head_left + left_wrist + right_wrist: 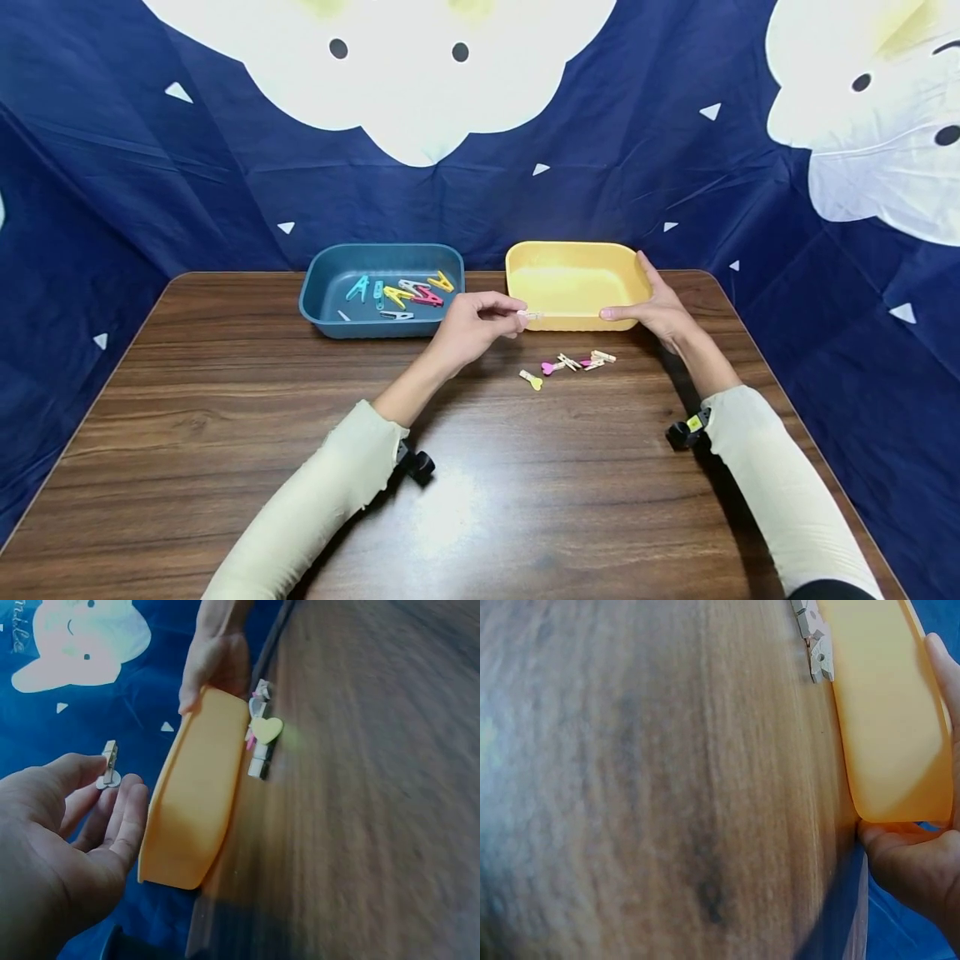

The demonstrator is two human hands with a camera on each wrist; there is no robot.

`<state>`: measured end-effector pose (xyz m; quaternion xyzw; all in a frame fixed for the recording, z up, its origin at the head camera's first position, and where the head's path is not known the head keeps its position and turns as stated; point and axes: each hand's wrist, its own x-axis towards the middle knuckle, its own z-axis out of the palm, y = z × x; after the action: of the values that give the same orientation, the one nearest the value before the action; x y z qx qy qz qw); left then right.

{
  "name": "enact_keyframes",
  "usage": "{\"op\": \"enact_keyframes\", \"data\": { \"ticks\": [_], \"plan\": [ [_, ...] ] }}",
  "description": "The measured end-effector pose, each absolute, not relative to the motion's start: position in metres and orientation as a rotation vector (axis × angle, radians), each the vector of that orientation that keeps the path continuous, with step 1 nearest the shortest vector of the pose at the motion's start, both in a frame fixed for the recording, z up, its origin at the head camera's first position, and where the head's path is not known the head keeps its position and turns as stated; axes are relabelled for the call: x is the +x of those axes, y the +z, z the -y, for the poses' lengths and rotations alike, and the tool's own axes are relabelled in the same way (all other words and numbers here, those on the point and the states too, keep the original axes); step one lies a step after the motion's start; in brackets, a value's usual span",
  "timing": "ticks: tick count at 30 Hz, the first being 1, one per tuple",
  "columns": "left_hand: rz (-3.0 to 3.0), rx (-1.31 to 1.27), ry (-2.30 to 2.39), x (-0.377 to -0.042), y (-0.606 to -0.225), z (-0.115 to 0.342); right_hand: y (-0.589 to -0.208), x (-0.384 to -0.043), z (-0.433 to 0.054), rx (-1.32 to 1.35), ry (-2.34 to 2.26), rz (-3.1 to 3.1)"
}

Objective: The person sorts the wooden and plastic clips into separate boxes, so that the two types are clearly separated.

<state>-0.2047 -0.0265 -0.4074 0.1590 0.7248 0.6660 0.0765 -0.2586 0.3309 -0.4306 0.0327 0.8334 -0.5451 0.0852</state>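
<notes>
Between thumb and fingertips my left hand [476, 323] pinches a small wooden clothespin [110, 755] with a pale round ornament at its lower end. It is held up at the front left part of the yellow tub [577, 323]. At the tub's right end, my right hand [662, 312] grips the wall, thumb over the front rim and fingers along the side. In front of the tub lie several small wooden clothespins, among them one with a yellow heart [536, 383] and one with a pink heart [548, 367].
Left of the yellow tub stands a dark blue tub [367, 330] holding several larger plastic clothespins in yellow, red, turquoise and grey, such as a yellow clothespin [397, 295]. Both tubs stand at the back edge of the wooden table [225, 417], before a blue curtain [225, 183].
</notes>
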Motion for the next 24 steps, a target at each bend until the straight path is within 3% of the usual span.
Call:
{"op": "enact_keyframes", "data": {
  "ticks": [24],
  "plan": [
    [-1.956,0.305,2.257,-0.224,-0.389,-0.015,-0.431,-0.256,-0.33,0.106,-1.654,-2.455]
  ]
}}
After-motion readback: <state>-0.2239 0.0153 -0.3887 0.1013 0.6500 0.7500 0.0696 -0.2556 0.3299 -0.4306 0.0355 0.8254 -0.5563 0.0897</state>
